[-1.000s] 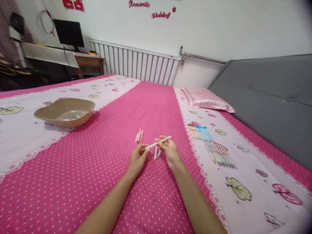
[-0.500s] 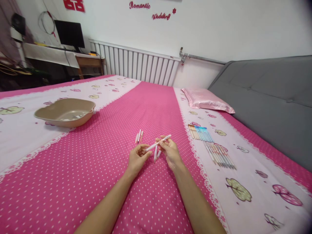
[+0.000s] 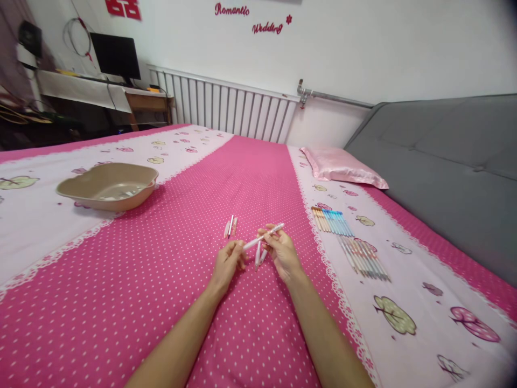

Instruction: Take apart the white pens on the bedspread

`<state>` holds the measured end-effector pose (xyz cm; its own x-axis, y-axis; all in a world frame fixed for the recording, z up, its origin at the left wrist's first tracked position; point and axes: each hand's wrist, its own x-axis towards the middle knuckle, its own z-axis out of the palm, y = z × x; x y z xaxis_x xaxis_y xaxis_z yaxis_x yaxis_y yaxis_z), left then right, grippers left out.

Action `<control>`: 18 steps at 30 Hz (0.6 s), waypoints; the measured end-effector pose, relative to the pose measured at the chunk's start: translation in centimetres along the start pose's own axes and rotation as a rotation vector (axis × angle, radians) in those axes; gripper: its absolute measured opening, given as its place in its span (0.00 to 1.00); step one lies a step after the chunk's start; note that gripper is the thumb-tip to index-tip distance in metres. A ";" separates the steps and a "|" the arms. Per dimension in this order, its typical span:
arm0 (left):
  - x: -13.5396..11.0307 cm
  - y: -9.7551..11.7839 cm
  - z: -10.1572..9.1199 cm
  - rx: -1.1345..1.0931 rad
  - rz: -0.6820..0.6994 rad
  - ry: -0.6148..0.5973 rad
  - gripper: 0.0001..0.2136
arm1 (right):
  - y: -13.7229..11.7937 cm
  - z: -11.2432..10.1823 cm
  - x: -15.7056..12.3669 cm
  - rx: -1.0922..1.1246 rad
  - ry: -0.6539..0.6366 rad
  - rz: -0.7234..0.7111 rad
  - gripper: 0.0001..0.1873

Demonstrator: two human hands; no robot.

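A slim white-pink pen (image 3: 253,242) slants up to the right between my two hands. My right hand (image 3: 281,253) is closed around its upper part, thumb and fingers pressed on the barrel. At the lower end, my left hand (image 3: 226,264) pinches the pen's tip, which its fingers hide. Two pale pen parts (image 3: 258,256) show below the pen beside my right hand; whether they lie on the bed or are held I cannot tell. Just beyond my left hand, several small pen pieces (image 3: 230,226), one with a dark tip, lie on the pink dotted sheet (image 3: 194,226).
Rows of pens, orange and blue (image 3: 332,221) and then grey-white (image 3: 365,258), lie on the right. A beige basin (image 3: 107,183) with some clear bits inside stands at the left. A pink pillow (image 3: 343,167) rests by the grey headboard (image 3: 440,145).
My left fingers have curled in and closed on the lower end of the pen, with the hand turned slightly. My right hand and the pen have barely moved.
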<state>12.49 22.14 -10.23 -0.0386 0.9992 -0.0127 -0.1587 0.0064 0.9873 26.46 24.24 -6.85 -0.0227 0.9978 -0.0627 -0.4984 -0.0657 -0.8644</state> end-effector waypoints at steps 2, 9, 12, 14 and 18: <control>0.0 0.1 0.1 0.004 0.063 0.013 0.20 | 0.1 -0.1 0.1 -0.003 0.019 -0.004 0.15; 0.4 -0.7 -0.1 0.084 0.061 -0.065 0.18 | 0.0 0.2 -0.1 0.007 0.039 0.000 0.15; 0.4 -0.9 -0.2 0.103 0.020 -0.056 0.22 | 0.1 0.1 0.0 0.023 0.005 -0.008 0.16; 0.4 -0.8 -0.2 0.108 -0.006 -0.054 0.24 | 0.1 0.0 0.1 0.041 -0.018 0.001 0.17; 0.2 -0.5 -0.1 0.078 -0.037 -0.068 0.26 | -0.1 0.1 0.1 0.076 -0.020 0.028 0.18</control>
<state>12.42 22.36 -10.78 0.0332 0.9986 -0.0409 -0.0810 0.0434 0.9958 26.44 24.34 -6.68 -0.0545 0.9956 -0.0761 -0.5615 -0.0936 -0.8222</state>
